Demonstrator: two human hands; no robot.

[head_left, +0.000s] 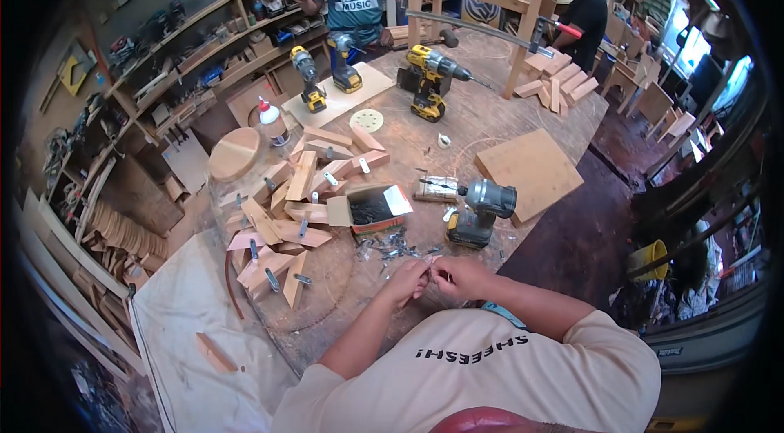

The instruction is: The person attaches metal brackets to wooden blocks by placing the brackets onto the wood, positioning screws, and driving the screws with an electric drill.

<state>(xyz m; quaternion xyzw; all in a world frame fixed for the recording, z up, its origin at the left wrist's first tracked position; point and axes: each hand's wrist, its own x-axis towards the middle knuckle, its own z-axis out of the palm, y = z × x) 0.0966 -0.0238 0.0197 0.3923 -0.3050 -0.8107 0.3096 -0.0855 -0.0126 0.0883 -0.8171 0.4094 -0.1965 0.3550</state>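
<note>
Near the table's front edge, my left hand (407,283) and my right hand (459,277) meet fingertip to fingertip. Both are closed in a pinch; whatever sits between them is too small to make out. Just beyond lies a scatter of small dark and metal pieces (390,246). An opened cardboard box (377,225) full of dark screws stands behind that scatter. A grey and black cordless drill (487,200) rests to the right, its bit over a small silvery block (434,189). Left of the box are piled cut wooden blocks (303,176), several with small metal plates attached.
Farther back stand a yellow cordless drill (431,78), two more drills, a glue bottle (273,122) and a round wooden disc (235,154). A square board (529,171) lies right, beneath a clamped wooden frame (523,33). Several people are beyond the table.
</note>
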